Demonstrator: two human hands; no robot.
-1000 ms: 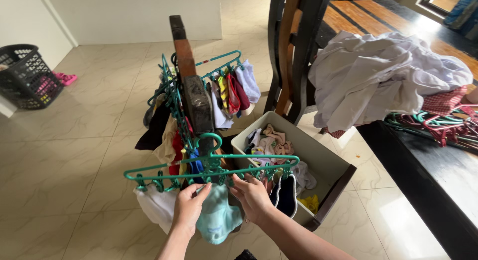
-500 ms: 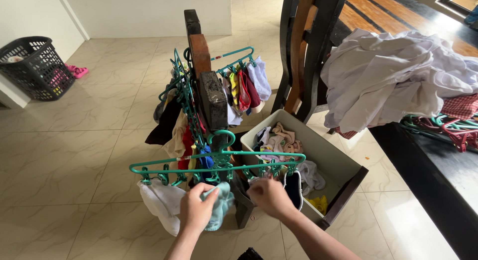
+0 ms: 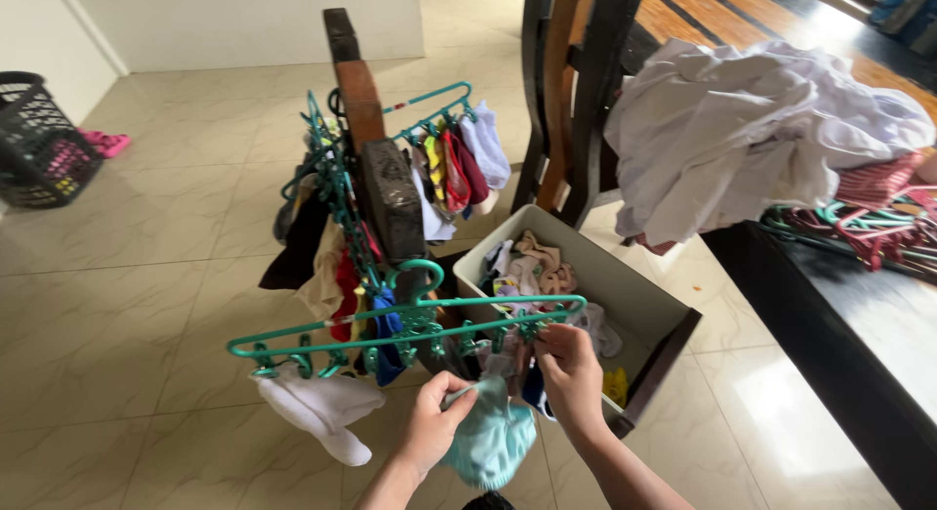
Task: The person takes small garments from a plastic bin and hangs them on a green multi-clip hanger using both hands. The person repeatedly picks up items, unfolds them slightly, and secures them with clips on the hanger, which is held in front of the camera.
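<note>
Left hand point(image 3: 434, 427) grips teal cloth point(image 3: 491, 442) — fingers hidden.

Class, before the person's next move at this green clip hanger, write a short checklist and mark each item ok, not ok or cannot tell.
1. Left hand has a grip on the light blue garment: ok.
2. Right hand is up at the clips of the green clip hanger: ok.
3. Clip open or shut under the fingers: cannot tell.
4. White sock hangs clipped at the hanger's left end: ok.
5. Open drawer of small clothes sits beside the right hand: ok.
</note>
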